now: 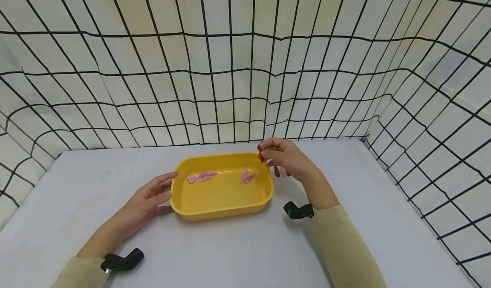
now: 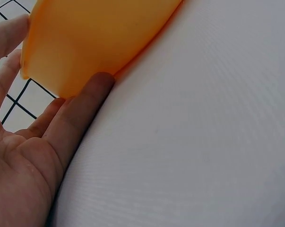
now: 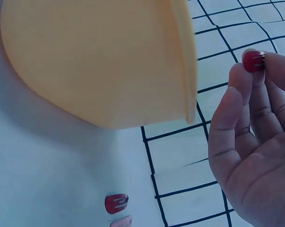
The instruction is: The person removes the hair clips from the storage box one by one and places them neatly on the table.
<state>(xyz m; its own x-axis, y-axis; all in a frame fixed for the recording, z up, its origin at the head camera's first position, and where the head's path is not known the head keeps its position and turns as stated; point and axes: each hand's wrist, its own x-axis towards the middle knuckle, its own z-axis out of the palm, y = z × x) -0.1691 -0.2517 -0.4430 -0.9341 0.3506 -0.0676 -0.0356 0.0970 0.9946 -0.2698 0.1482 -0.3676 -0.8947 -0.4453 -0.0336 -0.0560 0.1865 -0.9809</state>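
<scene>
A yellow tray (image 1: 220, 209) stands on the white table, with pink hair clips (image 1: 202, 177) lying in its left part and two more towards its right. Fairly straight fingers of my left hand (image 1: 147, 200) rest against the tray's left end; the left wrist view shows them touching its outer wall. Over the tray's back right corner, my right hand (image 1: 285, 158) pinches a red hair clip (image 3: 254, 61) between thumb and fingers. Another red hair clip (image 3: 116, 203) and a pink one (image 3: 122, 221) lie on the table beside the tray, partly hidden below that hand in the head view.
The white tabletop (image 1: 230, 254) spreads around the tray. A black grid net (image 1: 230, 70) over pale cloth rises behind the table and along both sides. Each wrist wears a black device (image 1: 122, 260).
</scene>
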